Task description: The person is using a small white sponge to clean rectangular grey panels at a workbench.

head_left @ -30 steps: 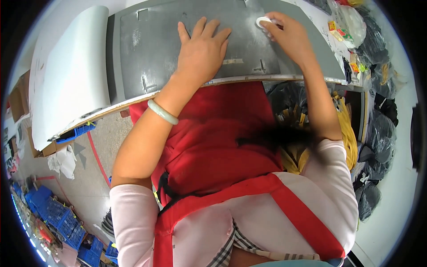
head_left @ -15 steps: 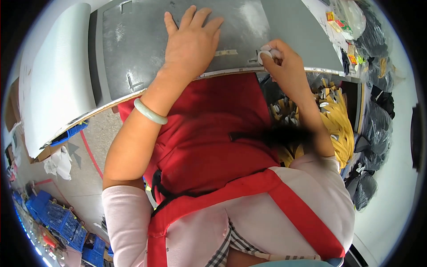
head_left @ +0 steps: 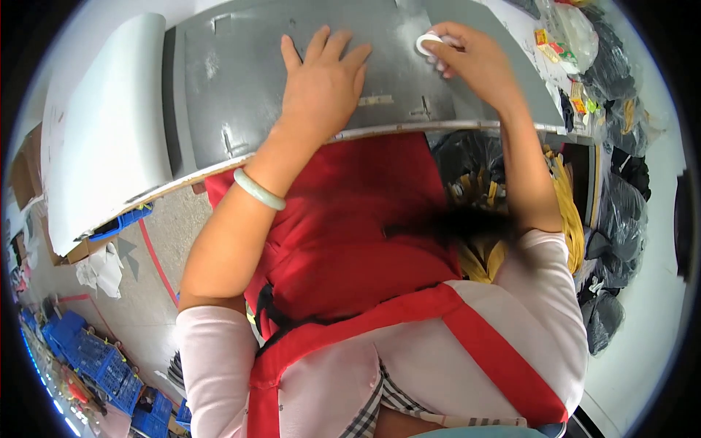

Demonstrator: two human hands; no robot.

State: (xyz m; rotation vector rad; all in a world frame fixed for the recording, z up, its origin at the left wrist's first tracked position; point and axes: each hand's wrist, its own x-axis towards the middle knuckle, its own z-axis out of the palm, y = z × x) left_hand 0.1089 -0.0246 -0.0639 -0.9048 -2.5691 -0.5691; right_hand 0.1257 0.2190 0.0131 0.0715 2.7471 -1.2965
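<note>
My left hand (head_left: 323, 91) lies flat, fingers spread, on a dark grey sheet (head_left: 252, 95) on the table. Above the right part of that sheet, my right hand (head_left: 475, 62) pinches a white round disc (head_left: 426, 45) that looks like tailor's chalk. I cannot tell whether the disc touches the sheet. Small slot-like marks with white smears show near the sheet's corners, one (head_left: 422, 109) at its near right. A short strip of beige tape (head_left: 375, 100) is stuck between my hands.
A big pale roll or curled sheet (head_left: 109, 109) covers the table's left end. Plastic-wrapped dark bundles (head_left: 624, 212) stand along the right. Yellow strips (head_left: 573, 212) hang below the table edge, and blue crates (head_left: 95, 358) are on the floor at lower left.
My right hand has moved away from the mark at the near right corner, toward the far side, still pinching the white disc. My left hand stays flat on the sheet.
</note>
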